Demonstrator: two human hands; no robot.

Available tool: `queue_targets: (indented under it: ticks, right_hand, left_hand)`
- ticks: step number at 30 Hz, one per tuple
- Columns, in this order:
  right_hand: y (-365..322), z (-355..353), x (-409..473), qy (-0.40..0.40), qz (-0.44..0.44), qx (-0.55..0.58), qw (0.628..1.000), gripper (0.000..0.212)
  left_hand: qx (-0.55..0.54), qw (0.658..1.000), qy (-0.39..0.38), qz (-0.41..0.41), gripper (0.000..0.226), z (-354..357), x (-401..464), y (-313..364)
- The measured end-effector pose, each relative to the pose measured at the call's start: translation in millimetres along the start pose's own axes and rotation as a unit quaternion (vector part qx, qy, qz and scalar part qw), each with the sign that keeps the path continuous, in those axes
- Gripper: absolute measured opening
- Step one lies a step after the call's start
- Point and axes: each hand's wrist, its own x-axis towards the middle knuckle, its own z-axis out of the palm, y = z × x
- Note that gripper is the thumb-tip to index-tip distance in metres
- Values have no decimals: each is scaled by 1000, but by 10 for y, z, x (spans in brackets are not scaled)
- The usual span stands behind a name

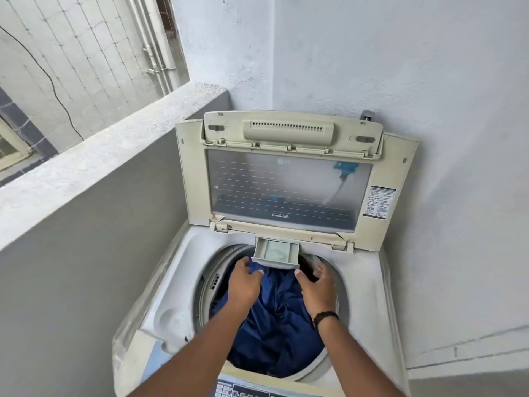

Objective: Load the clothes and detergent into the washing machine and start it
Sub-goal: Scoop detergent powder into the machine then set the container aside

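Observation:
A cream top-loading washing machine (177, 285) stands in front of me with its folding lid (289, 184) raised against the wall. Dark blue clothes (274, 330) fill the round drum. A small detergent drawer (277, 253) is pulled out over the drum's far rim, with a pale residue inside. My left hand (245, 285) rests on the blue cloth at the drum's left, fingers spread. My right hand (317, 287) hovers over the cloth at the right, fingers apart, a dark band on its wrist. The control panel (243, 391) shows at the bottom edge.
A low grey parapet wall (94, 179) runs close along the machine's left side. White plastered walls (429, 110) close in behind and to the right. A water inlet hose fitting (367, 115) sits behind the lid's top right corner.

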Motion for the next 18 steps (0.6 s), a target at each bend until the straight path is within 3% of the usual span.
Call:
queue_targets:
  ticks: [4,10,14,18]
  right_hand:
    - [37,28,195,-8,-113,-128,985,60]
    - [49,90,486,-50,-183,-210,959,27]
    - [94,105,547,-28,-228,-217,949,22]
    - [202,125,553,-11,-246,-190,950,24]
  left_hand:
    - [172,978,59,97,56,-22,135,-41]
    - [392,903,36,172,27,-74,503,73]
    - [430,886,25,170,22,-98,690,196]
    - [363,912,40,186,23,-123,802,91]
